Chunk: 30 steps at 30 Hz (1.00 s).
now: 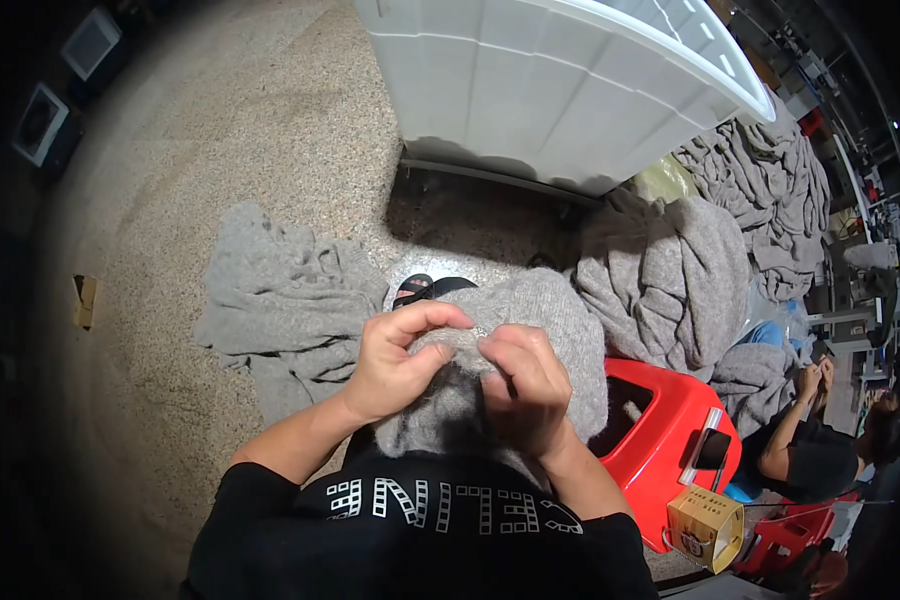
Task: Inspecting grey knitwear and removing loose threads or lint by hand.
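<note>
A grey knitted garment [545, 310] lies across my lap. Both hands pinch its fabric in front of my chest, only a short gap apart. My left hand [395, 365] grips a fold between thumb and forefinger. Close beside it, my right hand [530, 385] has its thumb and fingertips closed on the same fold. Whether a small tool or thread is between the fingers is too small to make out. To the left, more grey knitwear [280, 300] is spread on the speckled floor.
A large white plastic bin [570, 90] stands ahead. Piles of grey knitwear [660, 280] rise to the right. A red stool [660, 400] at my right bears a phone [712, 449] and a yellow box [705, 525]. Another person [815, 450] sits farther right. A small cardboard piece [85, 302] lies far left.
</note>
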Tool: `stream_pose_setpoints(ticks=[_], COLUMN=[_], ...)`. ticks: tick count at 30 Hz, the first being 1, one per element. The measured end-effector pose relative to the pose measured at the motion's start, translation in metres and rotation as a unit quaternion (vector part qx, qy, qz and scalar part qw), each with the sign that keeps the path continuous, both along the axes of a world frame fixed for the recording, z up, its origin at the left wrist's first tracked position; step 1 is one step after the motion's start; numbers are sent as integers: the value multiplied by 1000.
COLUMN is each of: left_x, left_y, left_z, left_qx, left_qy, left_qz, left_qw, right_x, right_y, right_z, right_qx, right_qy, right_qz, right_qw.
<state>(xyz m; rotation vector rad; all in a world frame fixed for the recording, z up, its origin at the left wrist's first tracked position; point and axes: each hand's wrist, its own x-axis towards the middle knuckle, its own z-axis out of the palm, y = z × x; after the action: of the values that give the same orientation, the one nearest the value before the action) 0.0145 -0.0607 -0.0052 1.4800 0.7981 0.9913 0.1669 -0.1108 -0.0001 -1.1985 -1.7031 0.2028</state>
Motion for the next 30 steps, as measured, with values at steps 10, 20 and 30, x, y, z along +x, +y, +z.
stream_pose_setpoints(ticks=[10,20,30], left_x=[2,7,0], left_y=[2,5,9], left_z=[-4,-4,8], left_qx=[98,50,-12], left_qy=[-29,-70,-93], left_qz=[-40,-43,-121], left_qw=[994,995,988], right_x=[5,16,19], right_y=[-3,15,5], right_z=[-2,0,13], right_qx=[53,72,-6], right_qy=[-59,-9,90], right_qz=[11,63,125], right_qw=[997,995,988])
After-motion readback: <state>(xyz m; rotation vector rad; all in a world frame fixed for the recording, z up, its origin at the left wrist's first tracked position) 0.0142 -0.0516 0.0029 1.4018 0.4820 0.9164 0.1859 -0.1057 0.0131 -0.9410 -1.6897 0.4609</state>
